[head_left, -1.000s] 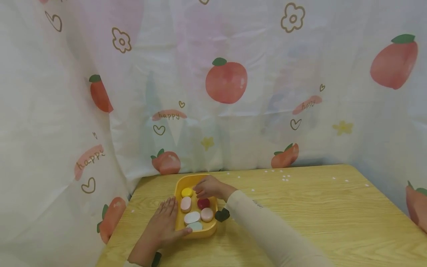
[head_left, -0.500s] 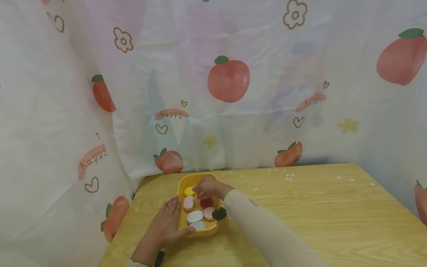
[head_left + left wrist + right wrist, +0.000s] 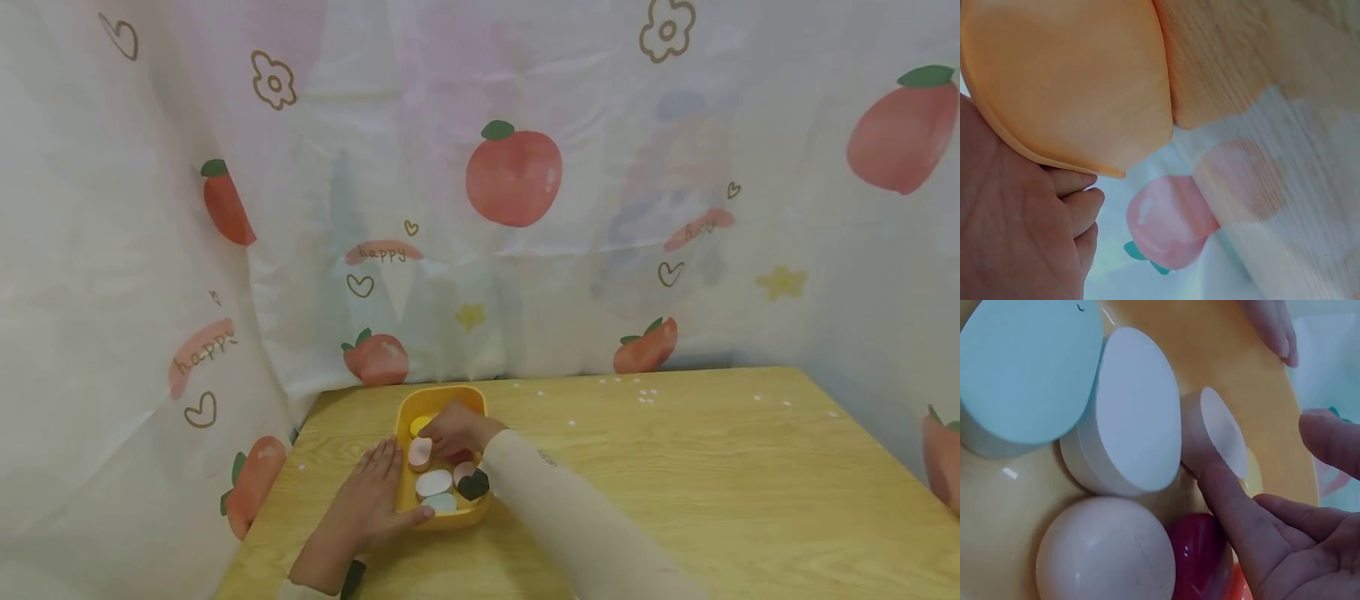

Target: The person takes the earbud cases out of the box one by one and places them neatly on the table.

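A yellow tray holds several small smooth cases. My left hand lies against the tray's left side with straight fingers, its thumb at the near rim. My right hand reaches into the tray. In the right wrist view, a fingertip touches the pale pink oval case, while the thumb stands apart. Nearer are a white oval case and a mint case. A round pale pink case, a dark red one and a yellow one are partly covered in the head view.
The tray stands on a wood-grain table, near its left end. Small white specks are scattered towards the back. A fruit-printed curtain hangs behind and on both sides. A dark piece sits at the right wrist.
My right hand has moved left and a little nearer inside the tray, towards the pale pink oval case. It now covers more of the dark red case. The left hand stays against the tray.
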Motion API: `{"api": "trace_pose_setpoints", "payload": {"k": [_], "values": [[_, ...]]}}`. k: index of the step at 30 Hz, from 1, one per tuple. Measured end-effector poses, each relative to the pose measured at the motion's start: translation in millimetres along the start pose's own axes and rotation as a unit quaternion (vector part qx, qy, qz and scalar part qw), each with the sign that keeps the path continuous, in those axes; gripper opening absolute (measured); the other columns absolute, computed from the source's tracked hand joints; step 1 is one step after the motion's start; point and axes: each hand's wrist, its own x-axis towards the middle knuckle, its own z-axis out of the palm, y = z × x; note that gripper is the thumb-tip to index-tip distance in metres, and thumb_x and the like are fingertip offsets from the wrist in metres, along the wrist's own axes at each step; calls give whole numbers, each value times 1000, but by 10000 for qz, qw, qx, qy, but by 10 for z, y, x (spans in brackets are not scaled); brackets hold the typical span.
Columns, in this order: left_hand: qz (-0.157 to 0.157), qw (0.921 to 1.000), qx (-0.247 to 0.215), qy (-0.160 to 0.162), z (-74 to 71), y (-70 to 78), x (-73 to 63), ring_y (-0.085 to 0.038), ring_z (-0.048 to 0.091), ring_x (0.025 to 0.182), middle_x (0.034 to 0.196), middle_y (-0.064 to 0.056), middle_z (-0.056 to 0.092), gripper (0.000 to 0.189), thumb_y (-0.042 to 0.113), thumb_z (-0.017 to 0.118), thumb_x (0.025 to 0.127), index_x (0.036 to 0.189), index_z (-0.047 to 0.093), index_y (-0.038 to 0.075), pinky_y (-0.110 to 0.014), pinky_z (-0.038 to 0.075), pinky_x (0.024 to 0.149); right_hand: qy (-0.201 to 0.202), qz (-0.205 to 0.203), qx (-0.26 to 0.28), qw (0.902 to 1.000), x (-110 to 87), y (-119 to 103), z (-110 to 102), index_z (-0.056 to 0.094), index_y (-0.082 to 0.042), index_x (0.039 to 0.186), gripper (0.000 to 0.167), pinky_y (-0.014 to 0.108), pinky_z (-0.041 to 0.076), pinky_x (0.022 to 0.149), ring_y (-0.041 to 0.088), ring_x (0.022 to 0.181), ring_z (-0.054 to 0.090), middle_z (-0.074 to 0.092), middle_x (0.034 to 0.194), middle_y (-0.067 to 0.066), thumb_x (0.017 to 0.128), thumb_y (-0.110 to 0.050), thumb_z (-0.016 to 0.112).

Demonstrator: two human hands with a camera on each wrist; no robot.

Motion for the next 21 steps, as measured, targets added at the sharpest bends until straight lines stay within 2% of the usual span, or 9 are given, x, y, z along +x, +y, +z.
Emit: {"api": "trace_pose_setpoints", "payload": {"k": [2,4,9,14,17,21], "values": [[-45,10000,-8,12,-10,-14,-7,-33,18,145,156,-22,22,106,75,48,85,148,29,-8,-47,13,116,229,553,1186,9911,1,-51,45,70,7,101,23,32,57,72,24,79,67,67,97,18,88,-12,71],[-93,10000,0,-31,-16,-24,-15,-31,17,145,157,-22,21,106,75,48,85,149,28,-7,-46,12,116,247,820,1390,9866,-4,-101,72,67,6,96,25,36,58,72,27,77,66,65,94,19,87,-17,73],[-90,10000,-14,-39,-19,-24,-6,-30,16,145,157,-21,20,106,76,46,85,149,28,-6,-45,13,116,213,987,1046,9894,-49,-171,86,65,3,98,26,40,56,76,30,81,65,65,94,18,88,-21,71],[13,9999,-53,-97,1,-3,9,-32,18,145,157,-22,20,107,77,47,84,149,30,-7,-48,15,116,164,984,1203,9877,-108,-150,122,67,5,97,24,44,55,82,34,85,67,66,89,15,89,-18,70],[18,9999,-53,-155,-7,7,7,-32,18,144,157,-22,20,107,77,45,85,149,29,-7,-49,15,115,170,886,1280,9877,-117,-144,156,67,3,96,21,43,54,83,31,84,65,64,88,11,90,-17,70],[23,9999,-83,-147,-44,13,10,-34,19,144,156,-23,22,106,76,45,85,149,28,-7,-50,15,115,226,790,1127,9902,-103,-156,177,70,1,92,16,40,54,80,27,80,62,64,85,8,90,-15,70]]}}
